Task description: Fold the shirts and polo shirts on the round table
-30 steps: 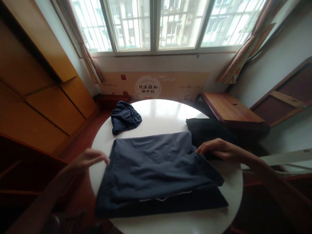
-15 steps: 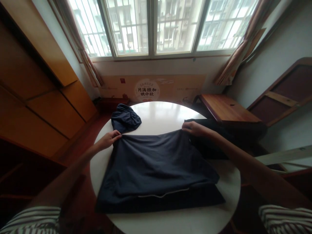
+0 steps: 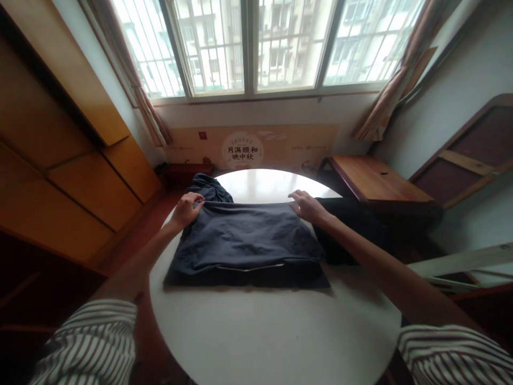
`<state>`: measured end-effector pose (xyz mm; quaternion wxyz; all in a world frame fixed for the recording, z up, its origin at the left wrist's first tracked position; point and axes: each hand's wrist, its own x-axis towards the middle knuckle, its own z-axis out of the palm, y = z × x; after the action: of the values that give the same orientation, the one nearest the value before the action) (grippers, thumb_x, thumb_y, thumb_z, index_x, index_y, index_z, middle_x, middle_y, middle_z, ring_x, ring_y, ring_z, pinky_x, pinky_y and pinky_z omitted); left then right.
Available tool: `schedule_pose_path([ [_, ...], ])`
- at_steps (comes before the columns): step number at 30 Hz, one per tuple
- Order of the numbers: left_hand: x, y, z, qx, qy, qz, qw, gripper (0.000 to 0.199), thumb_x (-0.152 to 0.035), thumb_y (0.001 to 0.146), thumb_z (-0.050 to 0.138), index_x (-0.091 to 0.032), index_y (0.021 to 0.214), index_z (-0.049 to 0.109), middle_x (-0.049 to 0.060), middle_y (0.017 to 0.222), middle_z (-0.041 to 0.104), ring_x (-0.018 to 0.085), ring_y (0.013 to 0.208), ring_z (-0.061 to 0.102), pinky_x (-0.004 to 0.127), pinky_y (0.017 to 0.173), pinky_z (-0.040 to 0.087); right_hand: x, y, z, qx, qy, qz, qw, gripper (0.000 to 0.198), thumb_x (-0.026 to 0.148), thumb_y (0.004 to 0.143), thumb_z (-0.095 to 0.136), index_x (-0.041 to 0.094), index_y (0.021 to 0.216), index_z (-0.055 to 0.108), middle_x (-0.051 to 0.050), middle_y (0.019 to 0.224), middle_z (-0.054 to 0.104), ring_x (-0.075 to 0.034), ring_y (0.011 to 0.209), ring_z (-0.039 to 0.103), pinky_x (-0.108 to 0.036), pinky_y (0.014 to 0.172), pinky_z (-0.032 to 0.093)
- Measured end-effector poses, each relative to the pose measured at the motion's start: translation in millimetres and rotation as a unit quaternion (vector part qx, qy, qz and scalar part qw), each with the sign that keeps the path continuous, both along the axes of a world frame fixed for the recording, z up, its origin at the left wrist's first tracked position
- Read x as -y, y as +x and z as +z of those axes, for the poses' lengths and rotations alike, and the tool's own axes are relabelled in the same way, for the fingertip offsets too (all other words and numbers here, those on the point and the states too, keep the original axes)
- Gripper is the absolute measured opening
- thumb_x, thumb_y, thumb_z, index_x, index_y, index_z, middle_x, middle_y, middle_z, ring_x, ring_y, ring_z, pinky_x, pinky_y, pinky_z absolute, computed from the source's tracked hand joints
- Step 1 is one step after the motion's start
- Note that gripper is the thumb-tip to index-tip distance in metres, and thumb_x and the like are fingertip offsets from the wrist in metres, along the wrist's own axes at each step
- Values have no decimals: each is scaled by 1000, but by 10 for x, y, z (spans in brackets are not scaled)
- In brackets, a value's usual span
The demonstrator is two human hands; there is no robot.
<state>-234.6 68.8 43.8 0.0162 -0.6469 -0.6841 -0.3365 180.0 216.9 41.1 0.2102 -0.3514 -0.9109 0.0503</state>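
Note:
A dark navy garment (image 3: 248, 235) lies folded on a round white table (image 3: 256, 326), with a thin pale line along its near part. My left hand (image 3: 187, 208) is at its far left corner, fingertips closed on the fabric edge. At the far right corner is my right hand (image 3: 308, 207), its fingers curved and apart, touching or just over the cloth. Behind my left hand sits a crumpled dark blue cloth (image 3: 210, 187). More black fabric (image 3: 340, 230) lies to the right, partly hidden by my right forearm.
A wooden side table (image 3: 380, 179) stands beyond the round table on the right. Orange-brown cabinets (image 3: 92, 182) line the left side. A barred window (image 3: 248, 48) with curtains is ahead, above a printed banner (image 3: 280, 144).
The navy garment has moved away from me across the table and lies flatter. Both hands have moved forward, and the right hand's fingers have loosened from the fabric.

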Motion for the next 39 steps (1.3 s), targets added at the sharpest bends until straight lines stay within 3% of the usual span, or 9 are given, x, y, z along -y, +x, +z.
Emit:
schedule_pose_path([
  [5,952,412,-123,-80,-79,-141,983,24,-35,96,51,-19,101,68,8,99,69,22,90,65,33,85,52,1009,381,107,94,-26,188,977,34,42,91,61,16,113,65,-12,105,65,-24,95,62,-37,86,51],
  [9,1483,306,-275,-165,-94,-298,935,31,-35,91,63,-20,119,65,10,112,66,22,101,63,34,89,53,1446,693,-73,117,17,214,970,46,17,86,61,15,131,55,-14,122,63,-27,110,58,-41,91,50],
  [16,1587,70,-384,-222,19,-293,930,39,-6,95,44,-19,127,62,10,99,67,17,89,64,30,81,57,1471,693,-231,132,134,185,965,34,-2,83,46,15,104,66,-10,95,68,-22,83,63,-36,75,52],
  [23,1763,-31,-177,-137,-35,-314,939,31,-10,95,47,-22,114,69,7,93,68,13,82,66,20,76,55,1648,844,-102,127,67,193,971,36,-3,79,45,18,98,65,-8,90,64,-20,80,60,-33,72,50],
  [26,1702,5,-114,-75,-114,-285,949,18,-24,94,56,-20,96,74,5,88,71,14,78,67,21,74,54,1689,768,-53,159,12,194,968,22,3,80,49,18,86,64,-6,80,61,-20,74,57,-34,69,47],
  [30,1226,25,-92,23,-69,-60,996,33,-44,91,54,-17,83,72,8,83,74,19,71,67,25,66,52,1736,227,161,110,1,221,969,17,17,93,46,16,93,63,-8,85,62,-20,76,55,-34,71,45],
  [34,577,-54,-164,82,-88,102,988,42,-55,80,62,-16,89,74,13,87,76,25,73,70,30,67,51,1938,-586,203,70,5,311,948,48,51,89,61,11,115,58,-13,104,62,-25,94,57,-37,79,47],
  [36,350,-100,-215,82,-98,121,984,43,-56,74,68,-16,86,75,14,85,76,27,76,70,32,68,51,2065,-908,85,97,26,321,942,48,45,87,65,8,117,56,-15,105,62,-27,94,57,-37,77,48],
  [39,197,-194,-267,62,-72,123,988,34,-50,75,66,-17,77,74,13,82,76,28,78,70,32,68,49,2204,-1157,-153,149,58,324,932,18,16,90,55,8,105,60,-13,96,63,-24,85,58,-34,68,47],
])
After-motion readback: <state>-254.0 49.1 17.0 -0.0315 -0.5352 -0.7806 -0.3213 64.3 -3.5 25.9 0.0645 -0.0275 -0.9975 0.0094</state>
